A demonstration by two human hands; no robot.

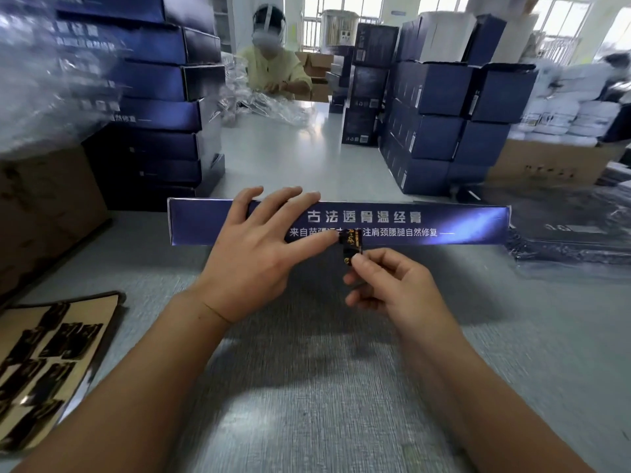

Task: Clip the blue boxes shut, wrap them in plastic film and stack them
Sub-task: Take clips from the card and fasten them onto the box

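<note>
A long blue box (444,223) with white lettering lies across the grey table in front of me, its front side facing me. My left hand (259,254) rests flat on the box's left half, fingers straight over the top edge, thumb touching a small black-and-gold sticker (351,244). My right hand (392,285) pinches the lower end of that sticker, which lies against the box's front lower edge.
A tan backing sheet (47,363) with several black stickers lies at the near left. Stacks of blue boxes stand at the left (164,107) and right (454,131). Wrapped boxes in plastic film (573,244) lie right. A person (273,63) sits across the table beside brown cartons (41,213).
</note>
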